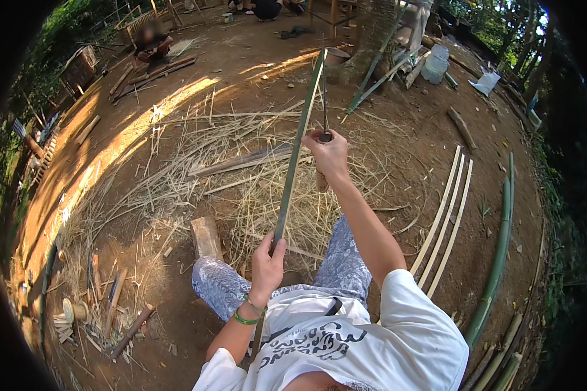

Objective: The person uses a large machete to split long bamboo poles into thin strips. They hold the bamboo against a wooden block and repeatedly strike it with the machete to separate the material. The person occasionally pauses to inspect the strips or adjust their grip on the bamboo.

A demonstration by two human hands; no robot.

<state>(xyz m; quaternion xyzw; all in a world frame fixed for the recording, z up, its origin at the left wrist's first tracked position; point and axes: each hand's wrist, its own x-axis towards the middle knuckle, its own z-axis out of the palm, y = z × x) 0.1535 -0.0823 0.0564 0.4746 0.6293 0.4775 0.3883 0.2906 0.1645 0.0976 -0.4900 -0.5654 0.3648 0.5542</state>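
Note:
I sit on bare earth with a long green bamboo strip (pixel 298 140) running from my lap up and away. My left hand (pixel 268 262) grips the strip low down, near my knees. My right hand (pixel 330 155) is raised further out, shut on the handle of a knife (pixel 324 107) whose blade points up alongside the strip's upper part. The strip's lower end passes beside my left wrist, which wears green bands.
Bamboo shavings (pixel 254 195) cover the ground ahead, with a wooden block (pixel 206 238) by my left knee. Pale split strips (pixel 447 215) and green bamboo poles (pixel 496 260) lie to the right. A seated person (pixel 151 42) is far left; buckets (pixel 436 64) stand far right.

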